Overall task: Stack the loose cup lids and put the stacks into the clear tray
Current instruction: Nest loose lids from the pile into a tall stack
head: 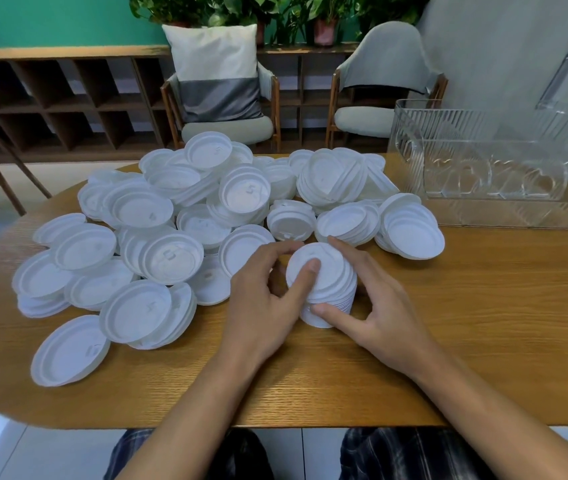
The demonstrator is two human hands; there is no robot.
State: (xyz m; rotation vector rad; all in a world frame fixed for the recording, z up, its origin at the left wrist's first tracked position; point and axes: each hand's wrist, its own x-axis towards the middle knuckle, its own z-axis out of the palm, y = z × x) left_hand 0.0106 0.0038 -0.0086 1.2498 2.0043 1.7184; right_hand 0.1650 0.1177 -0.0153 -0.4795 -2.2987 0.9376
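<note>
On the table, near middle: a stack of lids (336,275) stands on the wooden table (483,323), leaning slightly, with a hand on each side.
Left hand (261,306): grasps the stack from the left, the thumb pressed on the top lid and the fingers curled over the far edge.
Right hand (383,313): grasps the stack from the right, the thumb against its near lower side and the fingers round its far right side.
Loose lids (171,230): a big white heap covers the left and far middle of the table, with many overlapping and some in short leaning stacks; the nearest lie just beside the hands.
Tray (483,174): clear and ribbed, at the far right of the table, well apart from the held stack.
Chairs: 2 beyond the far edge, the left chair (227,129) carrying a white and grey cushion (213,71), the right chair (390,60) bare.
Far wall: a dark wooden shelf (67,98) with potted plants (275,12) on top.
Near edge: plaid trousers (414,452) show below the table.
</note>
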